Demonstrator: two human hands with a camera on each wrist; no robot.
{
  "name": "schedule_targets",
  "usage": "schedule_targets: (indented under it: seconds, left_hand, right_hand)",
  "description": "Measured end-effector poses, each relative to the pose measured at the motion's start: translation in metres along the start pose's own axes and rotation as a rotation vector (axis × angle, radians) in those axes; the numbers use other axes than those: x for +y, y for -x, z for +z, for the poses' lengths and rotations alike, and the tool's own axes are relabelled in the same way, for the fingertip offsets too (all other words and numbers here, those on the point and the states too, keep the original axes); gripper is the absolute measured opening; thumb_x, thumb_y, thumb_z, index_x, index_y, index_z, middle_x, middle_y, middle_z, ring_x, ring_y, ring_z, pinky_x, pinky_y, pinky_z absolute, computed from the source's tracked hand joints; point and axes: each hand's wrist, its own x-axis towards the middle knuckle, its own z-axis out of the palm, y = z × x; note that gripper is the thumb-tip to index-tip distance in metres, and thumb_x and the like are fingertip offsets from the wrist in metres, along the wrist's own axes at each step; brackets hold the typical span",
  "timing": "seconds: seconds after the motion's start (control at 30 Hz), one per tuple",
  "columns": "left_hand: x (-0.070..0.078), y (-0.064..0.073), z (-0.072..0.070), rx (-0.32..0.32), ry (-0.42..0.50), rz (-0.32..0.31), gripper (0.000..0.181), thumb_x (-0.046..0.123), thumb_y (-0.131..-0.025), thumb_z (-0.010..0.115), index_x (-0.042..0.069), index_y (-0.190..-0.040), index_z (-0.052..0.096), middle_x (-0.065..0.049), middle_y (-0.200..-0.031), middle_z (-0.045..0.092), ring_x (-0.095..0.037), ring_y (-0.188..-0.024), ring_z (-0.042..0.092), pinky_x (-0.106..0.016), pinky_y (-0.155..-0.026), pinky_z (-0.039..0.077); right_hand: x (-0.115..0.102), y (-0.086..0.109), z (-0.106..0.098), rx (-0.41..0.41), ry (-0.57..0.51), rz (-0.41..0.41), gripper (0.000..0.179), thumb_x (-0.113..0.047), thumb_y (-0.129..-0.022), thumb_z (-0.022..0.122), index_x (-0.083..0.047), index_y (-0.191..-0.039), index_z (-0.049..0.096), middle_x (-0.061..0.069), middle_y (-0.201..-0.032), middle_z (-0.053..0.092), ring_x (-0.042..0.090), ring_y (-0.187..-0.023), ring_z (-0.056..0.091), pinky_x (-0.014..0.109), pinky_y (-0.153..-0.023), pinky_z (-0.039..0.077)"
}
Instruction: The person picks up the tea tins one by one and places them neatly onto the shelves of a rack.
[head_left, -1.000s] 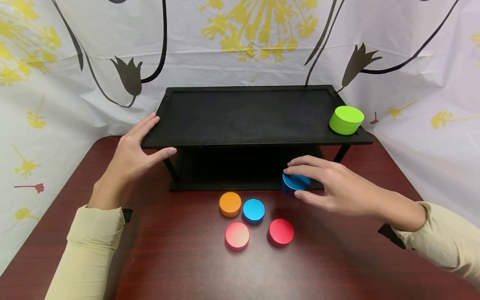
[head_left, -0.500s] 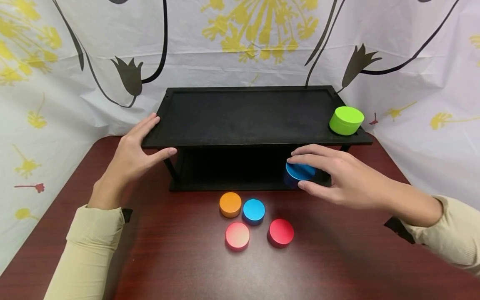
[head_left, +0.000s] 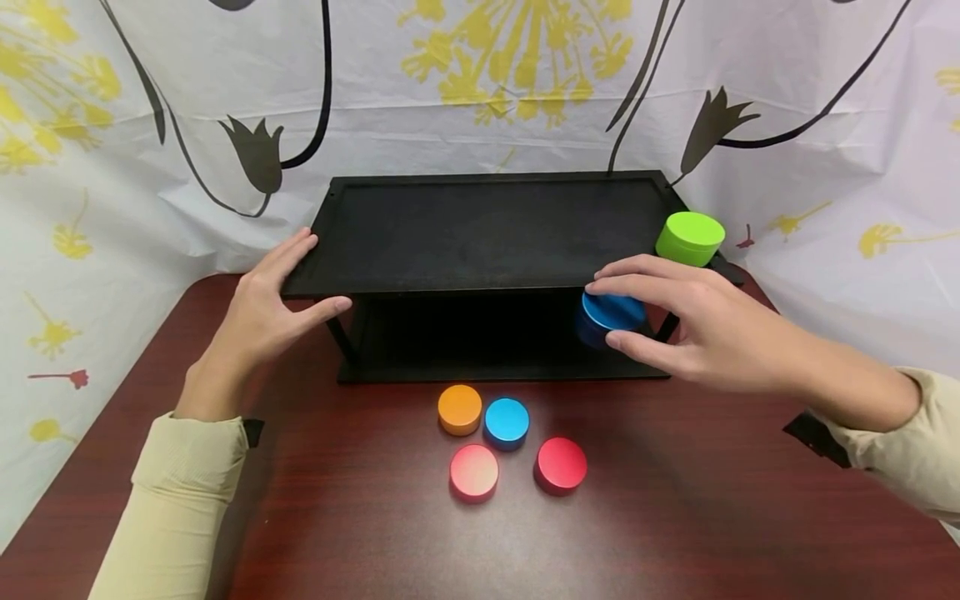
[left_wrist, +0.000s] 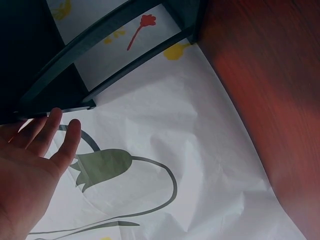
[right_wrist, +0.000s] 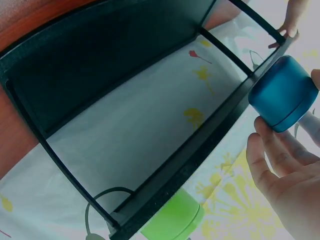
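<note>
One blue container (head_left: 611, 314), pinched by the right hand (head_left: 701, 321), has risen near the front edge of the upper shelf (head_left: 480, 233) (left hand (head_left: 262, 315) spread at its left end); lift appears well advanced.

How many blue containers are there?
2. The held blue container is in the right hand, near the black shelf; the other blue container stands on the table beside the orange container.
</note>
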Motion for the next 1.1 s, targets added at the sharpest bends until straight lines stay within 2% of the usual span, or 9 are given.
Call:
schedule_targets:
  seconds: [0.2,0.4,0.53,0.63,0.87,1.1]
  left_hand:
    - [0.0,0.0,0.001,0.006,0.005,0.007,0.084,0.034,-0.078,0.085,0.014,-0.15,0.047,-0.002,-0.157,0.039,-0.023,-0.144,0.034,-0.049,-0.115,0.027]
    - [0.0,0.0,0.001,0.012,0.008,0.01,0.084,0.033,-0.077,0.085,0.015,-0.15,0.047,-0.001,-0.156,0.04,-0.023,-0.144,0.035,-0.048,-0.115,0.028]
    - [0.0,0.0,0.001,0.014,0.008,0.012,0.084,0.034,-0.077,0.085,0.014,-0.15,0.048,-0.001,-0.156,0.04,-0.023,-0.144,0.035,-0.048,-0.115,0.028]
    - [0.0,0.0,0.001,0.012,0.007,0.013,0.084,0.034,-0.077,0.085,0.014,-0.15,0.047,-0.002,-0.156,0.04,-0.023,-0.144,0.035,-0.048,-0.115,0.028]
    - [0.0,0.001,0.002,0.008,0.008,0.006,0.084,0.034,-0.078,0.085,0.015,-0.15,0.047,-0.001,-0.156,0.04,-0.023,-0.144,0.034,-0.049,-0.115,0.027]
    - [0.0,0.001,0.002,0.008,0.011,0.006,0.084,0.034,-0.077,0.085,0.015,-0.15,0.047,-0.001,-0.156,0.04,-0.023,-0.144,0.034,-0.049,-0.115,0.027]
  right_hand:
    - [0.001,-0.008,-0.007,0.024,0.042,-0.013,0.05,-0.012,-0.083,0.079,-0.015,-0.131,0.064,-0.002,-0.129,0.059,0.007,-0.105,0.056,0.012,-0.064,0.047]
    - [0.006,-0.014,-0.012,0.049,0.071,-0.015,0.051,-0.011,-0.082,0.079,-0.011,-0.131,0.065,0.002,-0.129,0.061,0.016,-0.111,0.057,0.011,-0.081,0.042]
    - [0.011,-0.017,-0.016,0.065,0.08,-0.005,0.05,-0.011,-0.083,0.079,-0.011,-0.131,0.065,0.003,-0.129,0.061,0.02,-0.114,0.056,0.022,-0.087,0.043]
    - [0.014,-0.02,-0.018,0.076,0.092,0.003,0.048,-0.012,-0.084,0.078,-0.011,-0.13,0.066,0.003,-0.128,0.062,0.02,-0.112,0.057,0.031,-0.084,0.043]
    - [0.022,-0.026,-0.021,0.097,0.105,0.027,0.045,-0.013,-0.086,0.077,-0.011,-0.13,0.066,0.001,-0.128,0.062,0.016,-0.109,0.06,0.016,-0.08,0.041]
    - [0.032,-0.031,-0.024,0.097,0.126,0.05,0.043,-0.015,-0.087,0.076,-0.008,-0.129,0.066,0.004,-0.127,0.062,0.02,-0.11,0.06,0.013,-0.086,0.038]
